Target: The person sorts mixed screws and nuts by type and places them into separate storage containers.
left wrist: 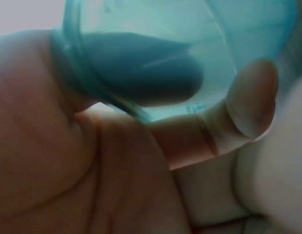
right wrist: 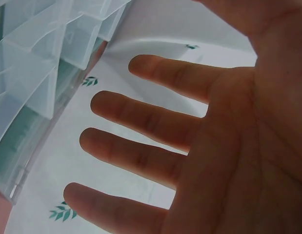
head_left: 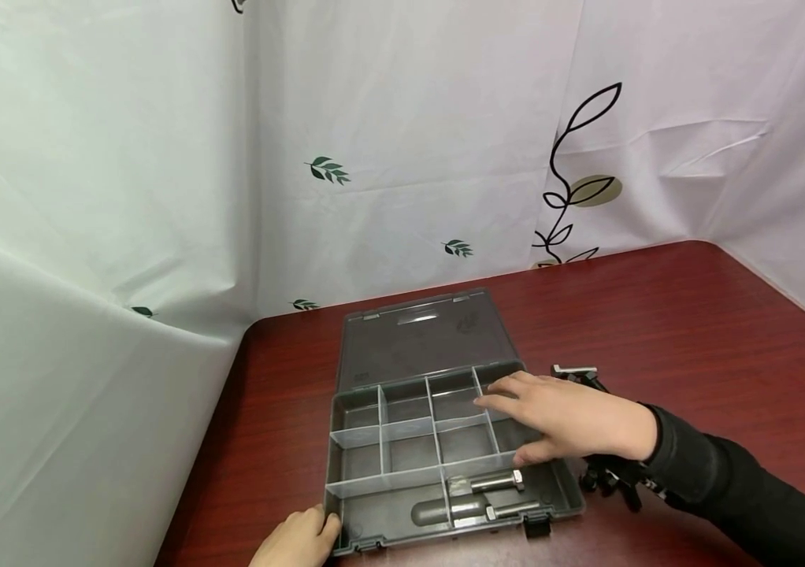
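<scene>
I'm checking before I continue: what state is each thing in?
Organizer box: open
Lid: swung back
Front latch: unfastened
Bolts: lying sideways, near row
Left hand: gripping the box's near left corner
Right hand: fingers extended over the box, holding nothing
White curtain: hanging, creased

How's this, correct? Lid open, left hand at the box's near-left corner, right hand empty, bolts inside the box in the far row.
Wrong row: the bolts inside the box lie in the near row, as the head view shows. The rest stands: lid open, left hand at the near-left corner, right hand empty.
</scene>
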The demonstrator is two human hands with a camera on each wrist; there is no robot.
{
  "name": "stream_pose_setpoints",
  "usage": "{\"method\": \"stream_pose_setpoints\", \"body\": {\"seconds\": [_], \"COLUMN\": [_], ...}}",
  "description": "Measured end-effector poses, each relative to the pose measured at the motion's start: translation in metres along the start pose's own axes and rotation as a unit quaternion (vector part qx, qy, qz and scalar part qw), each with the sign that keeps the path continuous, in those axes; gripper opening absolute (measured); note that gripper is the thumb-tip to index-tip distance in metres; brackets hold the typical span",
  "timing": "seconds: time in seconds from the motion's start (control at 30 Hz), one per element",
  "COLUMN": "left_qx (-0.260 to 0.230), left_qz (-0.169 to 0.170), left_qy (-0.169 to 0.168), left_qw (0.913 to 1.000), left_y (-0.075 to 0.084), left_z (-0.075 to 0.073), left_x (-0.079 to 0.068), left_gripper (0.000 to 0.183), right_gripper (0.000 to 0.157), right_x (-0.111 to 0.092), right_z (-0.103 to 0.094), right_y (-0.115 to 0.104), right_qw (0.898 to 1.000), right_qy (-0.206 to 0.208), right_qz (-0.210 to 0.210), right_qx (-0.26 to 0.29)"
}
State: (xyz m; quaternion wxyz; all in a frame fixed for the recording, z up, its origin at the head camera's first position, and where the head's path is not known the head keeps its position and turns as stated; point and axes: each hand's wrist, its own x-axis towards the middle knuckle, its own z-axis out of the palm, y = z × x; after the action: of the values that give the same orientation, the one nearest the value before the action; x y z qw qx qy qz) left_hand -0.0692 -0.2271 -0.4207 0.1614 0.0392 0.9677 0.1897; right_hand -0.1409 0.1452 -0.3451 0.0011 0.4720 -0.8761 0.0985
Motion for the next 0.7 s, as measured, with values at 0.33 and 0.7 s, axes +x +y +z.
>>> {"method": "stream_pose_setpoints", "body": {"seconds": [0.33,0.7], "left_qx": [0.001,-0.002], "left_qz": [-0.004,0.006], "left_qy": [0.001,0.013], "left_qw": [1.0,0.9999], "left_y": [0.001,-0.001], "left_z": [0.0,0.0], "left_x": [0.0,-0.001], "left_gripper": [0.025,0.026], "right_gripper": [0.068,0.066], "right_x": [-0.004,-0.008], "right_z": [0.0,-0.002], "right_y": [0.016,0.034], "right_qw": [0.998,0.995], "right_qy": [-0.022,-0.025], "right_qz": [0.056,0.09], "right_qx": [0.016,0.024]}}
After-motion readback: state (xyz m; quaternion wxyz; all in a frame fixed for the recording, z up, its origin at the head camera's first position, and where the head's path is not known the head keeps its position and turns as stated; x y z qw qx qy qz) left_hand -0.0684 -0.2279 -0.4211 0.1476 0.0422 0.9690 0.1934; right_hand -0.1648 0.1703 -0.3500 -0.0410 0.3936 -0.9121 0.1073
